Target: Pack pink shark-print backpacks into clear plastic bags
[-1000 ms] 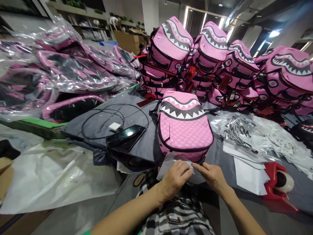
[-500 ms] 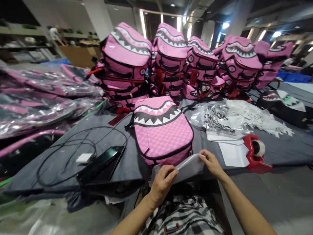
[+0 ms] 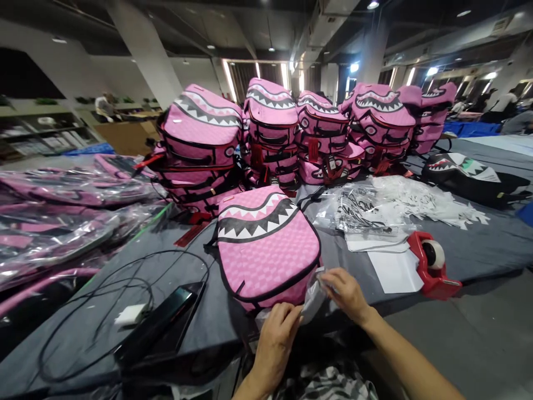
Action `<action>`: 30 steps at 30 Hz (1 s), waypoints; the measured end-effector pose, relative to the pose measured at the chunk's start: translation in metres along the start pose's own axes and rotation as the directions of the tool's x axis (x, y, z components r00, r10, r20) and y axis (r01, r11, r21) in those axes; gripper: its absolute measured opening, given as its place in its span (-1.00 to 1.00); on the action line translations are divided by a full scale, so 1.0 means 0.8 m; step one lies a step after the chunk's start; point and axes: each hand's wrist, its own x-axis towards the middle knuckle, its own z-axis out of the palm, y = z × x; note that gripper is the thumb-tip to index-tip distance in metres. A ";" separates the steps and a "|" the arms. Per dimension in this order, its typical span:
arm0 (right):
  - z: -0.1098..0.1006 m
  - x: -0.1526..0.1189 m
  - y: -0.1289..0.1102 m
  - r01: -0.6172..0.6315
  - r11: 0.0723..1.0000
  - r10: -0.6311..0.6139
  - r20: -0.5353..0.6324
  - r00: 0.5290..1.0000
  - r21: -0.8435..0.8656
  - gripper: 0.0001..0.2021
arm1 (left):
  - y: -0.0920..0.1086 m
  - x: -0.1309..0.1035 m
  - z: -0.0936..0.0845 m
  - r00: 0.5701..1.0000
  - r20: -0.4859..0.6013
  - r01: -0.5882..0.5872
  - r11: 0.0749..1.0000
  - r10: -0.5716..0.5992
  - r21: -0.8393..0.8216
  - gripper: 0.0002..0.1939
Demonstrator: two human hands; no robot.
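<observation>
A clear plastic bag is stretched between my two hands at the table's front edge. My left hand pinches its left part, fingers closed. Its right end is gripped by my right hand, thumb against fingers. Just beyond them a pink checkered backpack with a shark-mouth print lies face up, and the plastic overlaps its lower right corner. The bag's lower part is hidden behind my left hand.
Stacked pink backpacks line the back. Plastic-wrapped backpacks lie left. A phone, a white charger and black cables are at front left. On the right are a red tape dispenser, printed plastic bags and a black backpack.
The plastic between my hands has gone from a wide, flat stretch to a narrower, bunched one. My right hand has come closer to my left. The camera view has tilted up.
</observation>
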 end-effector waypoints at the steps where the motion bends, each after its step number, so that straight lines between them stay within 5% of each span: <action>1: 0.000 -0.001 -0.003 0.132 0.991 -0.129 0.074 0.989 -0.038 -0.76 | 0.001 0.000 0.001 1.000 -0.017 -0.007 1.000 0.007 0.012 -0.79; 4: 0.004 0.008 -0.002 0.383 0.919 -0.350 0.251 0.902 -0.093 -0.68 | 0.006 -0.009 0.005 0.988 -0.136 -0.063 0.990 0.079 0.123 -0.75; 7: 0.003 0.020 0.008 0.480 0.874 -0.430 0.341 0.836 -0.072 -0.74 | 0.015 -0.032 0.010 0.976 -0.196 -0.034 0.953 0.098 0.302 -0.64; 11: -0.002 0.029 0.017 0.540 0.840 -0.500 0.320 0.805 -0.047 -0.76 | 0.026 -0.059 0.015 0.944 -0.330 0.113 0.936 0.003 0.333 -0.57; 16: -0.011 0.033 0.020 0.567 0.823 -0.525 0.336 0.782 -0.032 -0.79 | 0.008 -0.045 0.014 0.917 -0.399 0.109 0.961 0.001 0.254 -0.72; 21: -0.017 0.046 0.022 0.566 0.821 -0.525 0.499 0.689 0.082 -0.86 | -0.014 -0.023 0.004 0.940 -0.310 -0.031 0.940 0.143 0.339 -0.97; 26: -0.005 0.056 0.027 0.575 0.805 -0.511 0.662 0.548 0.145 -0.78 | -0.029 -0.028 -0.006 0.953 -0.110 -0.245 0.930 0.283 0.275 -0.96; 30: 0.001 0.068 0.027 0.563 0.808 -0.494 0.723 0.483 0.177 -0.83 | -0.042 -0.026 -0.017 0.963 0.052 -0.270 0.945 0.265 0.187 -0.87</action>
